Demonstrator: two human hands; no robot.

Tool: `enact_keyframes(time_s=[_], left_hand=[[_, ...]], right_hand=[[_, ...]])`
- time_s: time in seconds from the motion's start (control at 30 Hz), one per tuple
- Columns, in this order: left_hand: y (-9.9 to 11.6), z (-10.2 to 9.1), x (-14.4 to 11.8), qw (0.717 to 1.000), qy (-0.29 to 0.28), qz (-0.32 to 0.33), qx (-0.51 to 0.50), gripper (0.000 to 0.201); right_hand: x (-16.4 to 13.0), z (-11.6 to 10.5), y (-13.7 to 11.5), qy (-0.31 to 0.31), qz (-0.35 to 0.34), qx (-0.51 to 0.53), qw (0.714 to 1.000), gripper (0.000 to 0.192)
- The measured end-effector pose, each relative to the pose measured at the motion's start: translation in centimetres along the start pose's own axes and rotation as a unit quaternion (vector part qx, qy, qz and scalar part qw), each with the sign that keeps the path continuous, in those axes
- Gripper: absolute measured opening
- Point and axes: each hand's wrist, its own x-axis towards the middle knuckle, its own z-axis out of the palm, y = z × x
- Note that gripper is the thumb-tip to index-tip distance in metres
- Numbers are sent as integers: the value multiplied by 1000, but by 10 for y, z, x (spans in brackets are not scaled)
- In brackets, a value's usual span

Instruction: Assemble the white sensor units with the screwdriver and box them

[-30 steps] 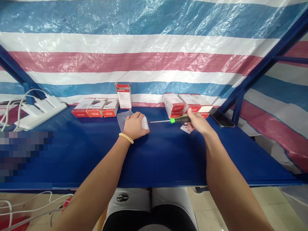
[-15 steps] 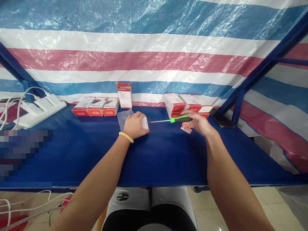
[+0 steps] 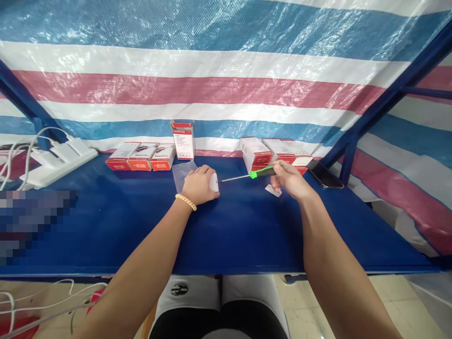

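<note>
My left hand (image 3: 199,185) is closed around a small white device (image 3: 213,182), most of it hidden under my fingers; one end face points right. In my right hand (image 3: 287,180) is a screwdriver (image 3: 262,173) with a black and green handle, its fingers closed on the grip. The metal shaft runs left, and its tip meets or nearly meets the device's end face. Just below my right fingers lies a small white piece (image 3: 273,190) on the blue table. Partly under my left hand rests a clear plastic bag (image 3: 181,174).
Red and white boxes stand in a left row (image 3: 140,157) and a right stack (image 3: 257,153). An upright box (image 3: 183,140) with its top flap up stands between them. A black phone (image 3: 325,174) lies far right; a white power strip (image 3: 58,165) with cables is at left.
My right fingers have shifted along the screwdriver handle and drawn together on its end, and the handle tilts slightly more. My left hand and the device have hardly moved.
</note>
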Motion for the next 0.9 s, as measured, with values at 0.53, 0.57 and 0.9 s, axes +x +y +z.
enact_keyframes(time_s=[0.53,0.57,0.9], left_hand=[[-2,-1,1,1000,-11,-11,-1,45],[-2,-1,0,1000,-11,-10,-2,46],[13,-12,1,998,-4,-42,-55,60]], right_hand=[[1,-3,4,-18,-10,-19,1000,46],[1,-3,5,-12,-14,-36,999,47],[10,-1,2,143,-22,134,980,33]])
